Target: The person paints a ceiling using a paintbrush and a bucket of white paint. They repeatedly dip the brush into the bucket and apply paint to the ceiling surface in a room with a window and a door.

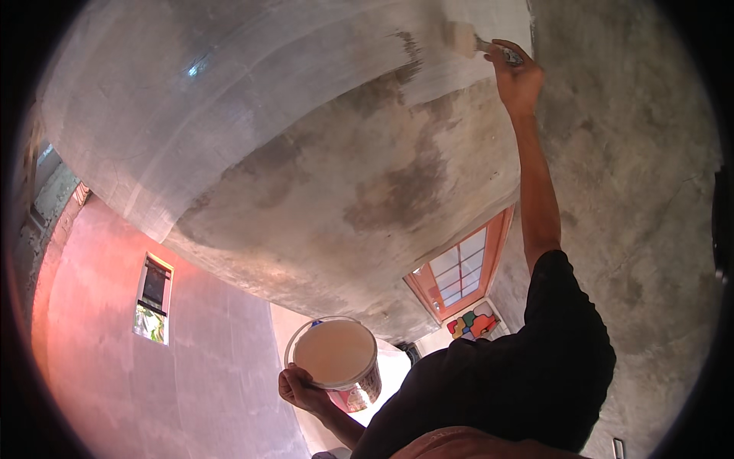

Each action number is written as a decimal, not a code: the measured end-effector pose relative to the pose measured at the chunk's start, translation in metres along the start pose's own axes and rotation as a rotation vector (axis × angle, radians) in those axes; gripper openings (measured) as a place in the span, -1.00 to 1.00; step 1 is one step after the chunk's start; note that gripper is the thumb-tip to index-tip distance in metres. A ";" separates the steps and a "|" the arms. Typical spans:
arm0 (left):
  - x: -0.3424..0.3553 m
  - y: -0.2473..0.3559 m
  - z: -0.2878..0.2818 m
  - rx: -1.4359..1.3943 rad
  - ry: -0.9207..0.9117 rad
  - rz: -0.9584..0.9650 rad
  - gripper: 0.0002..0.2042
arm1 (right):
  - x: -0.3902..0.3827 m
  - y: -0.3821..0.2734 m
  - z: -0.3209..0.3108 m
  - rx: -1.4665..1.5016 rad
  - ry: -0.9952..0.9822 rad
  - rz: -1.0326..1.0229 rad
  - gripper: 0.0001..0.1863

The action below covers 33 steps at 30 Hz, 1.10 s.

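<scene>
My right hand [518,80] is raised high at the arm's full stretch, its fingers closed round the handle of a wide paintbrush [461,38]. The pale bristles lie against a grey plastered surface [306,191]. Lighter, whitish strokes cover the upper part of that surface; lower down it is bare and blotched with dark patches. Low in the view, my left hand [302,389] grips the side of a paint bucket [365,392] near its rim. Pale, cream-coloured liquid fills the bucket almost to the top, and its thin handle is tipped to one side.
To the right rises another mottled grey wall [627,176], meeting the painted surface at a corner. An orange-framed paned window or door [498,243] and a multicoloured panel [482,325] appear below. At left is a pinkish wall [218,375] with a small window [155,287].
</scene>
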State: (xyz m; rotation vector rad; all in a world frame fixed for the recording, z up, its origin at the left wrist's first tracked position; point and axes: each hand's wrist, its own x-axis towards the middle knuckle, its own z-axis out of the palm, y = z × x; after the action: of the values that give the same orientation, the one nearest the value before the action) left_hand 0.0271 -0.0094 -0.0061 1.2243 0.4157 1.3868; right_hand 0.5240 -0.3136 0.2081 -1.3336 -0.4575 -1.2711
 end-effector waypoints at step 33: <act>-0.002 -0.004 -0.032 0.026 0.090 -0.020 -0.58 | -0.050 -0.049 0.071 -0.328 0.019 -0.360 -0.77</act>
State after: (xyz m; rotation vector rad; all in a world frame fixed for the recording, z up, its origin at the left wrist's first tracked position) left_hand 0.0020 0.0027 -0.0232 1.1787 0.5087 1.4273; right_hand 0.4932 -0.2188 0.2072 -1.5559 -0.5065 -1.7116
